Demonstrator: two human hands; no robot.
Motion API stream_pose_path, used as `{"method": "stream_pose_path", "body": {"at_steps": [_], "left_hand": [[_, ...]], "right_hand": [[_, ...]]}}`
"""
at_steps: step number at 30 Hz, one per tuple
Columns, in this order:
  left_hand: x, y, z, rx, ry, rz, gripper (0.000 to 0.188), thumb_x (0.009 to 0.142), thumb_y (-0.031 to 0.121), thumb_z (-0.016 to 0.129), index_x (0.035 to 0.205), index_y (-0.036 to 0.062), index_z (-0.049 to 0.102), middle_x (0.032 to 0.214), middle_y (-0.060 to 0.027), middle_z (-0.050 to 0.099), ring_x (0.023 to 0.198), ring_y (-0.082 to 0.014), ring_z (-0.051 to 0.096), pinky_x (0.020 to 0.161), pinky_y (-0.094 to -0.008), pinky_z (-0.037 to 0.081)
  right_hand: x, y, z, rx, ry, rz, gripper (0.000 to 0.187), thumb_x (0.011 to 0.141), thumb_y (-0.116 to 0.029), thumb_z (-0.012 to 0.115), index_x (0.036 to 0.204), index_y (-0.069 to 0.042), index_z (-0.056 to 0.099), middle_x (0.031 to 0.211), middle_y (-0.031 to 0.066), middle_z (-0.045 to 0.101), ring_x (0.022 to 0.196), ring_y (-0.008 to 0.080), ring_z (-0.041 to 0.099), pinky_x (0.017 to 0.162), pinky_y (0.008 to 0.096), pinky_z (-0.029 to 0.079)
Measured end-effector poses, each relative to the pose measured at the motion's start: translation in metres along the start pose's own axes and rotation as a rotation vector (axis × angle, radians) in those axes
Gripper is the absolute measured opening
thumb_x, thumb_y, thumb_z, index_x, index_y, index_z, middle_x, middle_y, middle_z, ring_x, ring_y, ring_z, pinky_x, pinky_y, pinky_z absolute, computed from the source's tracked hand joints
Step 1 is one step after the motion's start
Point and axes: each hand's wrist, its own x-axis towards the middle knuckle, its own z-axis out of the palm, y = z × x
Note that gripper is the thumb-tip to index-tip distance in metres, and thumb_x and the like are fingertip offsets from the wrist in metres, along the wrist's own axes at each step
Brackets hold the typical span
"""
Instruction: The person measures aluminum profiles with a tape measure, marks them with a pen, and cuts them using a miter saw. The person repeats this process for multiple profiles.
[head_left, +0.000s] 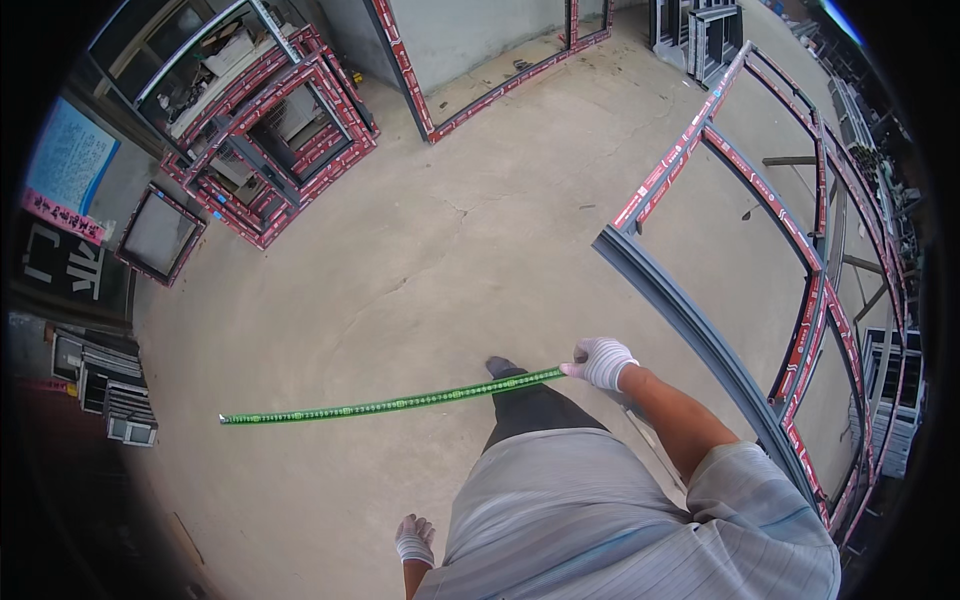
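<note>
My right hand (604, 362), in a striped white glove, is closed at the near end of a tape measure (400, 402). Its bright green blade stretches out to the left in front of my legs, bowing slightly, with the metal hook at the far left end. The case, if it is in that hand, is hidden by the fingers. Low beside my body hangs my left hand (414, 540), gloved too, with nothing in it and its fingers loosely apart.
A large grey window frame (700, 330) with red protective film stands close on my right. Stacked red-taped frames (270, 150) are at the upper left, near a small framed panel (160, 235). Another frame (500, 90) leans at the far wall. Dark frames (115, 385) lie left.
</note>
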Motion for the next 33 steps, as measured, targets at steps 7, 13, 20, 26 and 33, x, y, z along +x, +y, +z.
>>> {"method": "stream_pose_path", "body": {"at_steps": [7, 13, 20, 26, 33], "left_hand": [[0.015, -0.054, -0.021, -0.026, 0.147, -0.166, 0.04, 0.099, 0.027, 0.063, 0.129, 0.0021, 0.059, 0.104, -0.0183, 0.075, 0.081, -0.031, 0.072, 0.068, -0.044, 0.059], [0.01, 0.067, 0.001, -0.235, 0.192, -0.076, 0.042, 0.1, 0.033, 0.066, 0.128, 0.0015, 0.064, 0.112, -0.0172, 0.074, 0.095, -0.0274, 0.074, 0.08, -0.0375, 0.06], [-0.025, 0.189, -0.01, -0.394, 0.241, 0.34, 0.043, 0.106, 0.03, 0.059, 0.134, -0.0025, 0.062, 0.111, -0.0138, 0.074, 0.099, -0.0212, 0.071, 0.095, -0.0325, 0.057], [0.061, 0.055, -0.054, -0.741, 0.374, -0.153, 0.042, 0.103, 0.033, 0.061, 0.13, 0.0004, 0.063, 0.113, -0.0161, 0.074, 0.095, -0.0264, 0.074, 0.084, -0.0383, 0.059], [0.156, -0.065, -0.151, -0.169, 0.11, -0.329, 0.043, 0.101, 0.034, 0.058, 0.131, 0.0033, 0.06, 0.115, -0.0159, 0.075, 0.101, -0.0319, 0.073, 0.086, -0.0451, 0.058]], "right_hand": [[0.106, -0.128, 0.014, -0.147, -0.104, -0.111, 0.055, 0.087, -0.058, 0.075, 0.102, -0.005, 0.075, 0.093, 0.0163, 0.076, 0.089, 0.0332, 0.073, 0.081, 0.0423, 0.057], [0.196, -0.27, 0.041, -0.135, -0.149, -0.231, 0.045, 0.087, -0.044, 0.082, 0.092, 0.0, 0.073, 0.071, 0.0123, 0.071, 0.06, 0.0213, 0.068, 0.063, 0.0363, 0.056], [0.291, -0.508, 0.108, -0.485, -0.144, -0.638, 0.043, 0.084, -0.04, 0.083, 0.09, 0.001, 0.071, 0.074, 0.0171, 0.07, 0.068, 0.0254, 0.068, 0.066, 0.0397, 0.055], [0.256, -0.696, 0.225, -0.493, -0.218, -0.806, 0.044, 0.083, -0.041, 0.083, 0.087, 0.001, 0.071, 0.074, 0.0167, 0.071, 0.066, 0.0243, 0.068, 0.065, 0.0391, 0.055], [0.179, -0.776, 0.366, -0.512, -0.35, -0.757, 0.036, 0.085, -0.034, 0.083, 0.084, 0.0, 0.07, 0.065, 0.0089, 0.066, 0.055, 0.0165, 0.061, 0.054, 0.0357, 0.051]]}}
